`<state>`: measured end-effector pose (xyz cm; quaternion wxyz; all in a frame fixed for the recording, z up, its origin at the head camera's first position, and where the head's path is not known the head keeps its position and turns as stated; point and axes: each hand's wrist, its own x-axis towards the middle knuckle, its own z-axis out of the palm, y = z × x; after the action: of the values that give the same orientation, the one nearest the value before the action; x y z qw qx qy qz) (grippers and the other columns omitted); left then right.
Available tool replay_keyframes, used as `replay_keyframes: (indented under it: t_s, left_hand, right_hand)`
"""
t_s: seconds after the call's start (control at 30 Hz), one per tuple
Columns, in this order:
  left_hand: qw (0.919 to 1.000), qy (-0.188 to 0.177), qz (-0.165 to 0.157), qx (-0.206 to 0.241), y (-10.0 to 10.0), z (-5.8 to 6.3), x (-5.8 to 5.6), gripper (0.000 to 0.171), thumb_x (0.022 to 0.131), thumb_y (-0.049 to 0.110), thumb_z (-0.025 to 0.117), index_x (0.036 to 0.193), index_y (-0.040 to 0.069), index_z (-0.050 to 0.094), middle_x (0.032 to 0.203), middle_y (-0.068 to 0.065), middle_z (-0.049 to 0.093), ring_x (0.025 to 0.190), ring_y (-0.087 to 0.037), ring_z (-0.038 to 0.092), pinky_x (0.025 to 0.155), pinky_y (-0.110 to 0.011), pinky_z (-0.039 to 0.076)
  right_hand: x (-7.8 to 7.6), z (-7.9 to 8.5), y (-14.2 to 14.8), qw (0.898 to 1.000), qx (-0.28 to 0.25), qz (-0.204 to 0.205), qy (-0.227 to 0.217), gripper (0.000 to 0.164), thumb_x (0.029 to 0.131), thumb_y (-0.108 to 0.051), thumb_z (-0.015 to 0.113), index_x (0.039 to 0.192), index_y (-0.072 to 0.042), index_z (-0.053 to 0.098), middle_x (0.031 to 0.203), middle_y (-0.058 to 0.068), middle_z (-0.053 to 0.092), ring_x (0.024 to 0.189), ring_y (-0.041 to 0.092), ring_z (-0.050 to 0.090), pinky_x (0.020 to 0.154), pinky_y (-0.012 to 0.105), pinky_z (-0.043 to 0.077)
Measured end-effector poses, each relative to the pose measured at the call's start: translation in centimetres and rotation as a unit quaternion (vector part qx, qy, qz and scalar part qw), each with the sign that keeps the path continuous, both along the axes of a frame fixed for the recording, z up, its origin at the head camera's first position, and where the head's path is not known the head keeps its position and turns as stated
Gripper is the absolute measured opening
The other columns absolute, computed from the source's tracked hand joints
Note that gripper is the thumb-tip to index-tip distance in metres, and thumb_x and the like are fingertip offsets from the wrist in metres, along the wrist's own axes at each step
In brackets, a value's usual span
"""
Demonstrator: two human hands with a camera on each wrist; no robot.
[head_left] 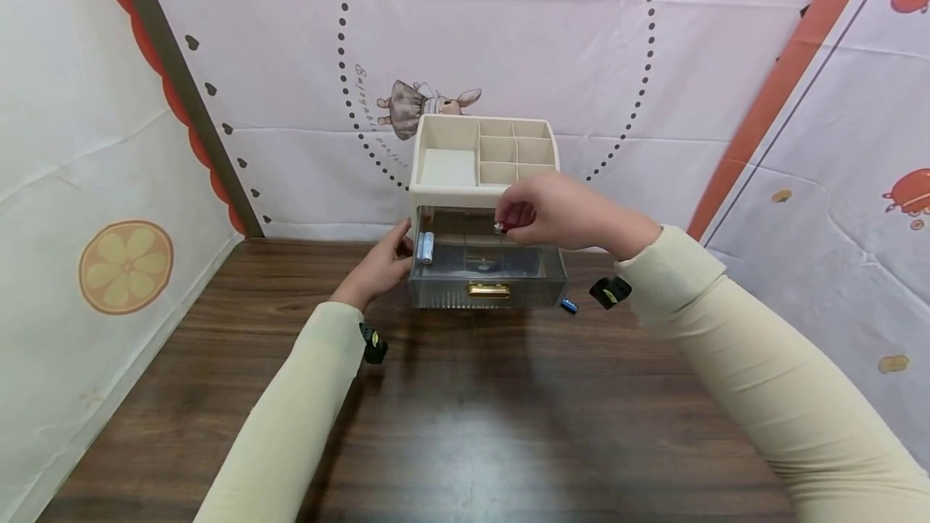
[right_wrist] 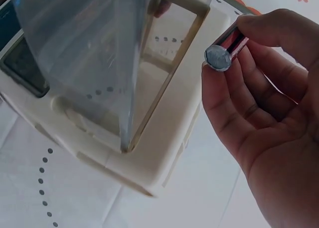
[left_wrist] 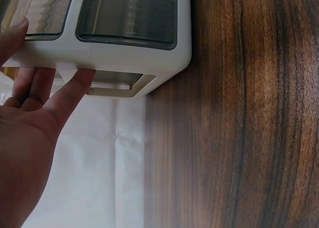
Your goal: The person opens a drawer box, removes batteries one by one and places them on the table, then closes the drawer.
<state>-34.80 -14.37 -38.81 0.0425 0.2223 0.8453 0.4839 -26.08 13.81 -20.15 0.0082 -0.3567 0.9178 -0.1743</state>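
Observation:
A cream desk organizer [head_left: 445,197] stands against the back wall with its clear drawer [head_left: 439,294] pulled out. Between the thumb and fingers of my right hand [head_left: 559,212] is a red battery [right_wrist: 227,51], held above the drawer; its flat silver end faces the camera in the right wrist view. My left hand [head_left: 378,269] grips the organizer's left side, thumb on the front frame and fingertips at the side opening in the left wrist view. Two pale blue batteries [head_left: 426,248] lie side by side at the drawer's left. The drawer has a gold handle [head_left: 489,290].
A blue battery [head_left: 570,306] lies on the brown wooden table [head_left: 465,426], just right of the drawer. Open compartments [head_left: 497,150] top the organizer. Printed white cloth [head_left: 508,47] hangs behind and at both sides.

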Motion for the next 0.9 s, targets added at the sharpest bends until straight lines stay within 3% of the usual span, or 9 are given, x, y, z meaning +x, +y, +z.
replay_keyframes:
  t_s: [0.53,0.9]
  left_hand:
    - [1.0,-0.006,0.0,0.003,0.0,-0.3,-0.4,0.066,0.097,0.018,0.058,0.152,0.029,0.024,0.105,-0.014,0.055,0.093,-0.027,0.052,0.079,-0.039,0.045]
    - [1.0,-0.007,0.001,-0.007,0.0,0.0,0.0,0.066,0.097,0.018,0.057,0.153,0.025,0.023,0.107,-0.015,0.055,0.095,-0.027,0.053,0.08,-0.039,0.045]
  right_hand:
    - [0.2,0.1,2.5,1.0,-0.007,-0.025,-0.017,0.011,0.085,-0.008,0.067,0.094,-0.012,0.072,0.084,-0.002,0.07,0.079,0.009,0.064,0.075,0.03,0.052]
    - [0.3,-0.1,4.0,0.999,-0.023,-0.038,-0.028,0.012,0.086,-0.007,0.067,0.097,-0.011,0.071,0.087,0.0,0.071,0.081,0.011,0.064,0.076,0.032,0.053]
